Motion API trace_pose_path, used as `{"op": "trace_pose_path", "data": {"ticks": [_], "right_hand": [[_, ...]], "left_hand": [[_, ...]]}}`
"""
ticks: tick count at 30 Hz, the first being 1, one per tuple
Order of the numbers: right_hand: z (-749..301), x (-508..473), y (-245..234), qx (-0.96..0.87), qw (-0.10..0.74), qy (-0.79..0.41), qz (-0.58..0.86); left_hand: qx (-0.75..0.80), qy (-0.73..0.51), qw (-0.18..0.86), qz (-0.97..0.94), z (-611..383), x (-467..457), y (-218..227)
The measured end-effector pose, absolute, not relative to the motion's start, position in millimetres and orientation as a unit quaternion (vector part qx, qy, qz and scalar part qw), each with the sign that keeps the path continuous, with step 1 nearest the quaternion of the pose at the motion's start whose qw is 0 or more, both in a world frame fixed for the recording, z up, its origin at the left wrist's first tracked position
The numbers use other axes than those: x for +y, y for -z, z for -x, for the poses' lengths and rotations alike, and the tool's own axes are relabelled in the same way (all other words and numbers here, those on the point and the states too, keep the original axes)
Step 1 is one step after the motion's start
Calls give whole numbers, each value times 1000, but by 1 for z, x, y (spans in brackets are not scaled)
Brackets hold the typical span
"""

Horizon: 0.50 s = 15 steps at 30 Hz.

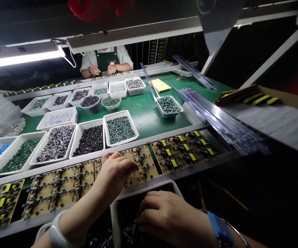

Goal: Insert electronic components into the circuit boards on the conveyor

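Your left hand (pixel 115 175) pinches closed on the printed circuit board (pixel 146 175) at twelve o'clock; your right hand (pixel 172 217) sits curled in the white bin (pixel 149 188) at six, any grip hidden.

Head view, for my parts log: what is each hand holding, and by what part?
Cannot tell: the left hand touches a circuit board, the right hand lies among dark components in a bin; no held item shows.

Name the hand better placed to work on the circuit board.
Left, likely: the left hand is at the circuit board, while the right hand is down in the white bin.
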State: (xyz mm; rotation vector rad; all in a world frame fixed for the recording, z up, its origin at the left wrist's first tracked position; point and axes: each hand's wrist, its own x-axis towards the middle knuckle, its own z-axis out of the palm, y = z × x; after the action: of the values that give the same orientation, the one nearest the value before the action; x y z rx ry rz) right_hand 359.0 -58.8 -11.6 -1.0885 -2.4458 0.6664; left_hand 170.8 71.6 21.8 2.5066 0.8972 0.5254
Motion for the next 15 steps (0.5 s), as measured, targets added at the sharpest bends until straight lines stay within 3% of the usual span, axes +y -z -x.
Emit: {"op": "trace_pose_path", "data": {"ticks": [15], "right_hand": [[-358, -59, 7, -867, 177, -245, 396]], "left_hand": [[327, -122, 142, -926, -178, 68, -28]]}}
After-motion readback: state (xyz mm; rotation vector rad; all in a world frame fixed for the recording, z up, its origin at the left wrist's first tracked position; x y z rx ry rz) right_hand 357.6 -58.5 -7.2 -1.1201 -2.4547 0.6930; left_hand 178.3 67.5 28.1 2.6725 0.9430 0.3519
